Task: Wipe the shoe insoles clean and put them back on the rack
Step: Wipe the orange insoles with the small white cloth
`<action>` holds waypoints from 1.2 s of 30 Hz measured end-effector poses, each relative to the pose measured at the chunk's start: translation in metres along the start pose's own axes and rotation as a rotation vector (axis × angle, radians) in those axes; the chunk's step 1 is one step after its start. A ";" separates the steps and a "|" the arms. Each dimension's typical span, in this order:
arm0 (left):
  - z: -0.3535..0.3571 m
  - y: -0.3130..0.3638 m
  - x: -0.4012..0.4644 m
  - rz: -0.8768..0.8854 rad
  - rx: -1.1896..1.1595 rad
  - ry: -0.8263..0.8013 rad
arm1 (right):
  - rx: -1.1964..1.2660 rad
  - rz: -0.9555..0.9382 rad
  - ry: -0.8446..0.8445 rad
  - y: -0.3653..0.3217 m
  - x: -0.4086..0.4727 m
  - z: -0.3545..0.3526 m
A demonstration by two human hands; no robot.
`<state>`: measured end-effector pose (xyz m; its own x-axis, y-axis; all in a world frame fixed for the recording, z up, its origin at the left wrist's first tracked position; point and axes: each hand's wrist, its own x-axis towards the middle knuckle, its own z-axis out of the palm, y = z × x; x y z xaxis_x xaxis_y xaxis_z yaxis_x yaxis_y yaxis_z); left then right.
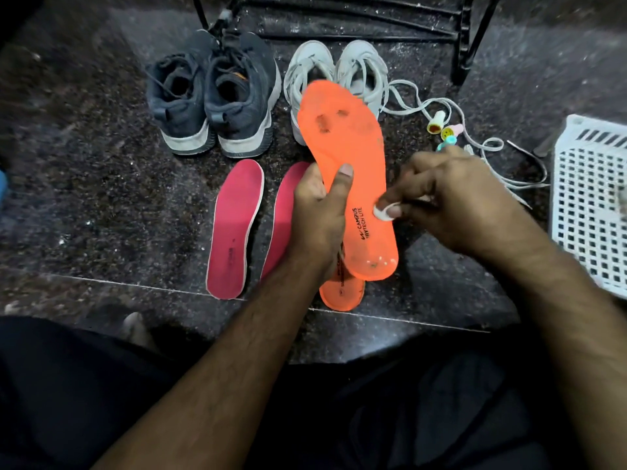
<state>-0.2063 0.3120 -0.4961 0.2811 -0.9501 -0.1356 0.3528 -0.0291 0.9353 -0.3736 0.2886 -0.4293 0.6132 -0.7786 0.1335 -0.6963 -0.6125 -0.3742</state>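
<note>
The orange insole [349,157], printed "CAMPUS", is gripped by the left hand [319,212]; a white wipe [381,213] is pinched by the right hand [454,198].

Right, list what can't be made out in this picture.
Head view only:
- Second orange insole: mostly hidden under the left hand and the held orange insole.
- Second pink insole: partly behind the left hand.
- White wipe: mostly hidden in the right hand.
- Rack: cut off by the top edge.
- Basket: cut off at right.
</note>
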 end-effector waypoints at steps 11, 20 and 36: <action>0.012 0.009 -0.015 -0.366 -0.214 -0.190 | 0.166 0.071 0.049 -0.011 -0.002 0.009; 0.011 0.018 -0.018 -0.543 -0.320 -0.239 | 0.168 -0.023 -0.068 -0.035 -0.005 0.010; 0.004 0.038 -0.014 -0.502 -0.534 -0.346 | 0.219 0.123 0.036 -0.050 -0.012 0.001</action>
<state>-0.2007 0.3230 -0.4575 -0.2854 -0.9080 -0.3067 0.7667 -0.4083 0.4955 -0.3453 0.3286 -0.4134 0.5125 -0.8521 0.1062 -0.6646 -0.4719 -0.5794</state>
